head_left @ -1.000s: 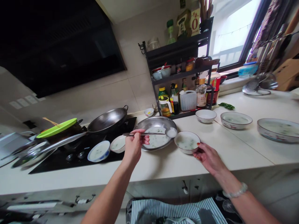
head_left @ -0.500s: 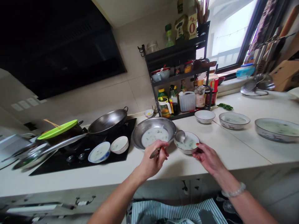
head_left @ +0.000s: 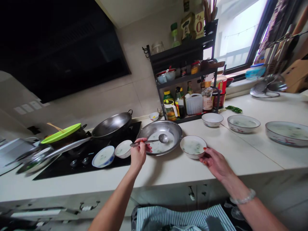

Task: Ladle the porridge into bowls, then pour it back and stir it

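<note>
My left hand (head_left: 139, 154) grips the handle of a metal ladle (head_left: 163, 138). The ladle's head hangs over a wide steel basin (head_left: 147, 131) of milky white soup with green bits. At the basin's right stands a small dark-rimmed bowl (head_left: 190, 156) of the same soup. My right hand (head_left: 218, 164) pinches that bowl's right side, thumb at the rim and the other fingers against its outside; their tips are partly hidden.
Two filled bowls, one blue-patterned (head_left: 110, 159) and one plain (head_left: 127, 155), stand on the black hob (head_left: 60, 168), near a wok (head_left: 109, 126). Rightward are a white bowl (head_left: 212, 121) and larger soup bowls (head_left: 243, 127). A black spice rack (head_left: 185, 54) stands behind.
My left hand has moved left with the ladle, whose head has left the small bowl and is now over the steel basin. My right hand stays on the bowl.
</note>
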A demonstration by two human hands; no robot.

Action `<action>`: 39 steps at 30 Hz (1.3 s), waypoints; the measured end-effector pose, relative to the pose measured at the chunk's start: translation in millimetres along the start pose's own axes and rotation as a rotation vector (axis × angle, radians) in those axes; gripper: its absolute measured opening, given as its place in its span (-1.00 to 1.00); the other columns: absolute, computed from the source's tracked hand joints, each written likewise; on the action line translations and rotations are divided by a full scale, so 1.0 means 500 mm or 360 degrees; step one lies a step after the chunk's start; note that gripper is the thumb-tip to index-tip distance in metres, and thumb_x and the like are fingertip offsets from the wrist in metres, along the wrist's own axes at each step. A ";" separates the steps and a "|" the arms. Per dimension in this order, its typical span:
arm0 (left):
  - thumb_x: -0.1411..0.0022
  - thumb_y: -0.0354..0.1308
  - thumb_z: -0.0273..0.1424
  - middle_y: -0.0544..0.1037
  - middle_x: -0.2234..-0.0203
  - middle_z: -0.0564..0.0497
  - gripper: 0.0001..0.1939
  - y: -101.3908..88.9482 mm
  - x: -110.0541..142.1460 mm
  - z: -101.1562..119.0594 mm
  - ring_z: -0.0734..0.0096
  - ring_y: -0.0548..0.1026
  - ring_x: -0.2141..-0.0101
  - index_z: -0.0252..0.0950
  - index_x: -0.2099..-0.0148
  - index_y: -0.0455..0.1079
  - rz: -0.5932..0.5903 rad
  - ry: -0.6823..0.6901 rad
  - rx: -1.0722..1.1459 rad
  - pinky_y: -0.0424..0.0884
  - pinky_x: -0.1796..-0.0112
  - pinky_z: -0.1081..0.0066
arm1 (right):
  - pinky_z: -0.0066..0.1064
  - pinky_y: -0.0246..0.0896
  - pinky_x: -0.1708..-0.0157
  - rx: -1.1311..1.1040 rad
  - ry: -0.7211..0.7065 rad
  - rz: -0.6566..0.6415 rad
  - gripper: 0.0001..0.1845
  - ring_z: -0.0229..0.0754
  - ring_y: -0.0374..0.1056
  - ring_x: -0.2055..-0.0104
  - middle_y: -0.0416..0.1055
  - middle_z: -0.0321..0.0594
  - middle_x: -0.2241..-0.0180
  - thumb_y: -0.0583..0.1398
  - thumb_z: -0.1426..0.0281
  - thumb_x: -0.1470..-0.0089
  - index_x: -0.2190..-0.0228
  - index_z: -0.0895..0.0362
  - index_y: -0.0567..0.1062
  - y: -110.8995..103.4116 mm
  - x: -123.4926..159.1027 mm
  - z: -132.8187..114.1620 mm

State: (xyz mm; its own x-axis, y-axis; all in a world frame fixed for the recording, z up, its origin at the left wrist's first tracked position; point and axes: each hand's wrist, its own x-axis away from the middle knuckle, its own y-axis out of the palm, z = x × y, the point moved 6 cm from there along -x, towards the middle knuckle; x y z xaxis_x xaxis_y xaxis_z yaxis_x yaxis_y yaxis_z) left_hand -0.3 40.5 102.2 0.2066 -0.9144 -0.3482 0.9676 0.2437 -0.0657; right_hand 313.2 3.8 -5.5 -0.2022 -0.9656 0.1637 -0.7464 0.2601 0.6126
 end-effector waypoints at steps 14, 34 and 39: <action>-0.13 0.10 -0.25 0.49 0.64 0.06 -0.73 0.041 0.015 -0.039 0.39 0.52 0.63 -0.37 0.22 0.35 -0.0156 -0.0123 -0.0020 0.48 0.58 0.42 | -0.51 0.15 0.68 0.0011 -0.0011 0.0004 -0.70 -0.27 0.33 0.58 0.49 -0.22 0.53 0.47 0.30 0.32 0.48 0.14 0.57 -0.003 0.000 -0.001; 0.04 0.09 -0.33 0.49 0.68 0.04 -0.74 -0.028 -0.015 -0.059 0.44 0.45 0.67 -0.39 0.29 0.36 0.0280 -0.0416 0.0325 0.38 0.57 0.45 | -0.47 0.15 0.68 0.0079 -0.0016 0.0004 -0.68 -0.26 0.32 0.58 0.47 -0.21 0.54 0.46 0.27 0.30 0.46 0.14 0.56 -0.003 0.000 -0.003; 0.03 0.10 -0.33 0.50 0.67 0.03 -0.73 -0.032 -0.018 -0.051 0.44 0.47 0.65 -0.40 0.28 0.38 0.0267 -0.0362 0.0324 0.37 0.57 0.46 | -0.47 0.16 0.67 0.0074 -0.0003 0.0006 -0.69 -0.25 0.32 0.58 0.48 -0.21 0.52 0.46 0.28 0.30 0.47 0.13 0.56 -0.004 -0.001 -0.002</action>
State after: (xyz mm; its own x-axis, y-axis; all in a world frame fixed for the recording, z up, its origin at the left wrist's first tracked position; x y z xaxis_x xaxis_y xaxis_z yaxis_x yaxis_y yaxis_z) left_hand -21.2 53.2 82.6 0.3700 -0.9213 -0.1195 0.9218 0.3481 0.1706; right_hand 315.2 3.8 -6.2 -0.2063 -0.9646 0.1642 -0.7744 0.2635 0.5751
